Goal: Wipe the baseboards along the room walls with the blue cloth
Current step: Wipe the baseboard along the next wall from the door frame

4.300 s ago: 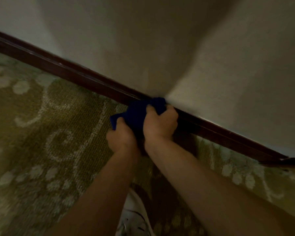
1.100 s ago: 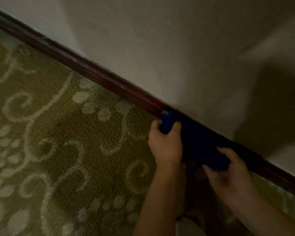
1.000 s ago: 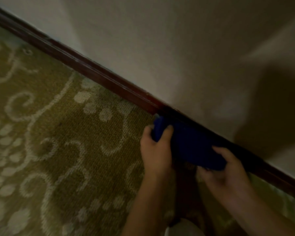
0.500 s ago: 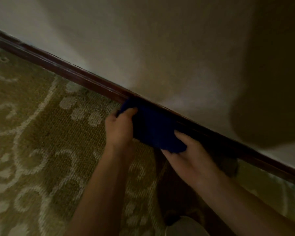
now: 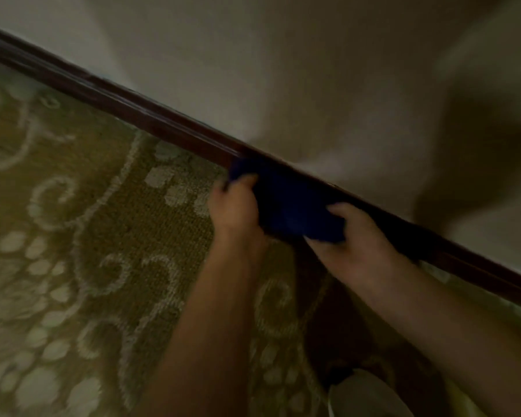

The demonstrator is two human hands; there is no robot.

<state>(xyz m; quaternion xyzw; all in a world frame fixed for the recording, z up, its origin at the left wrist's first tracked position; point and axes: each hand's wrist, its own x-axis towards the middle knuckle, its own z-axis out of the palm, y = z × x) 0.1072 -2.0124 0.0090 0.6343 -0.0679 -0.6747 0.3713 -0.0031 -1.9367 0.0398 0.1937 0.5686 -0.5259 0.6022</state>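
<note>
The blue cloth [image 5: 295,206] is a deep navy, bunched into a thick wad stretched lengthwise along the baseboard [image 5: 151,123], pressed against its face where it meets the carpet [image 5: 82,251]. The picture is dim and a little blurred, so the cloth's weave and folds cannot be made out. The left hand [image 5: 235,206] grips the cloth's end farther up the baseboard, its fingers [image 5: 243,179] curled closed over the top edge. The right hand [image 5: 355,239] clasps the other end, with the thumb [image 5: 337,209] laid on the cloth's near side and the remaining fingers tucked out of sight behind it, toward the baseboard. The baseboard is dark reddish-brown wood with a slight sheen, running diagonally below a plain pale wall [image 5: 283,70]. The carpet is olive with cream scrolls and dots. A pale shoe tip [image 5: 367,395] shows on the carpet below the right forearm.
</note>
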